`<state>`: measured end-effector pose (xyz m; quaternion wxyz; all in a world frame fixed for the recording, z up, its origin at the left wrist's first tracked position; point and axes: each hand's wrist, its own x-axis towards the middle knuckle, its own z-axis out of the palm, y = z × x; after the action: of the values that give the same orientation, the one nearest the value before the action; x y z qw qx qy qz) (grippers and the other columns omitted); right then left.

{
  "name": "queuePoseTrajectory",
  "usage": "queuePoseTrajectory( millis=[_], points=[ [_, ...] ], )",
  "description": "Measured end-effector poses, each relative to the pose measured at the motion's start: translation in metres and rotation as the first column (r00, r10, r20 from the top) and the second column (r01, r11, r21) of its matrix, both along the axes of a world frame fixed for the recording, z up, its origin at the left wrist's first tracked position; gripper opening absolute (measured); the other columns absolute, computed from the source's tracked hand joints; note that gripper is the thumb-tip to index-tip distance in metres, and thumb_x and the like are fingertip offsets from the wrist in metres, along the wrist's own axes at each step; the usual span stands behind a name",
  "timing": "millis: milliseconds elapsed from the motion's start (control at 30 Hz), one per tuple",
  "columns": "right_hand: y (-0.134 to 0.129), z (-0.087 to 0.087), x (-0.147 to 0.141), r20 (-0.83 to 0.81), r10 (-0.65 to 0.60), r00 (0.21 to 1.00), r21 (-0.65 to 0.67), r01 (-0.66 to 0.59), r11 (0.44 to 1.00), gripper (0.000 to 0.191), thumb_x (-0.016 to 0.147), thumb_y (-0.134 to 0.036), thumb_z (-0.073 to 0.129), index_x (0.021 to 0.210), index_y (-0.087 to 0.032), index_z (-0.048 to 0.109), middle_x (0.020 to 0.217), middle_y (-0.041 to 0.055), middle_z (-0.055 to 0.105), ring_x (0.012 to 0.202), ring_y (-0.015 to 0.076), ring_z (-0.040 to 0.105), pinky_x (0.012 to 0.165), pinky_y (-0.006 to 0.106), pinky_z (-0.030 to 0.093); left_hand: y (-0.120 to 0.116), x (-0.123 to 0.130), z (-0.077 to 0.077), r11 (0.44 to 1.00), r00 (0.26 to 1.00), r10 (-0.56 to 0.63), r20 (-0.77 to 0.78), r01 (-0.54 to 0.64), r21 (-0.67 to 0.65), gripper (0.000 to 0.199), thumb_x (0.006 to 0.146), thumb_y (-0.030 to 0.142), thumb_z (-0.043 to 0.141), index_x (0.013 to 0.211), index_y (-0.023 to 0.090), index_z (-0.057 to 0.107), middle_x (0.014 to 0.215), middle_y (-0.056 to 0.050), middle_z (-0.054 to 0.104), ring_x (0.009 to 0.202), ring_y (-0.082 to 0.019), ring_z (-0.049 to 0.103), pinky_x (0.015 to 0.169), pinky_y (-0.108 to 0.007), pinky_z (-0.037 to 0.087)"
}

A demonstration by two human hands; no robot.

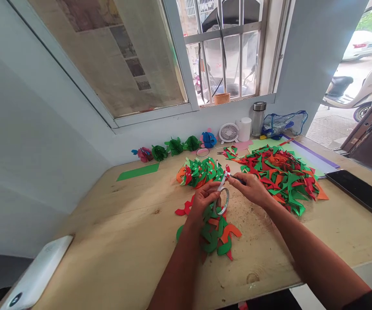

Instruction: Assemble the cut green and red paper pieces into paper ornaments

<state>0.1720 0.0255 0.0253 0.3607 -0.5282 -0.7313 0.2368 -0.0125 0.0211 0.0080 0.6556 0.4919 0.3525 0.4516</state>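
My left hand point(207, 199) is closed on a roll of white tape point(226, 202), with a short strip point(222, 183) pulled up from it. My right hand point(248, 187) grips a dark-handled tool point(239, 179) whose working end meets the strip's free end. A small red piece point(227, 168) shows at that spot; whether it is stuck to the tape I cannot tell. Under my left hand and wrist lie curved green, red and orange cut pieces point(211, 241), partly hidden. Just beyond my hands is a heap of mostly green pieces with white tape patches point(201, 172).
Red, green and orange scraps point(279, 176) are piled at right, beside a black phone point(360, 193). Folded paper shapes point(175, 146), a small fan point(229, 132), a bottle point(258, 119) and a clear pouch point(285, 122) line the wall. A green strip point(138, 172) lies left; a white device point(40, 271) sits at the left edge.
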Motion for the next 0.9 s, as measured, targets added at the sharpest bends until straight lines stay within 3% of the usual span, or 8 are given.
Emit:
queuePoseTrajectory(
  millis=[367,633,900],
  points=[
    [-0.0011,0.0020,-0.0017,0.001,0.043,0.999,-0.008,-0.043,0.999,0.044,0.085,-0.055,0.039,0.063,-0.017,0.047,0.058,-0.0038,0.036,0.054,0.0084,0.033,0.051,0.022,0.025,0.0005,0.0000,-0.0014,0.998,0.997,-0.038,-0.068,0.041,0.043,0.042,0.065,0.032,0.068,0.102,0.013,0.064,0.051,0.001,0.058,0.040,-0.008,0.047,0.043,-0.020,0.038],
    [-0.0019,0.0031,-0.0015,0.004,0.027,1.000,0.025,-0.027,0.999,0.045,0.086,-0.055,0.038,0.064,-0.017,0.050,0.057,-0.0033,0.040,0.055,0.0089,0.035,0.052,0.022,0.027,-0.0016,0.0002,0.0001,1.000,0.998,-0.026,-0.064,0.025,-0.014,0.041,0.065,0.032,0.070,0.102,0.014,0.064,0.052,0.002,0.057,0.044,-0.009,0.049,0.044,-0.021,0.040],
    [-0.0039,0.0054,-0.0023,0.040,-0.051,0.998,0.048,0.049,0.998,0.046,0.085,-0.054,0.041,0.058,-0.017,0.047,0.052,-0.0044,0.034,0.051,0.0083,0.030,0.050,0.023,0.024,0.0003,-0.0009,-0.0044,0.999,0.997,-0.051,-0.049,0.050,-0.012,0.039,0.067,0.029,0.068,0.104,0.015,0.063,0.054,0.002,0.057,0.042,-0.009,0.047,0.044,-0.022,0.041]
  ],
)
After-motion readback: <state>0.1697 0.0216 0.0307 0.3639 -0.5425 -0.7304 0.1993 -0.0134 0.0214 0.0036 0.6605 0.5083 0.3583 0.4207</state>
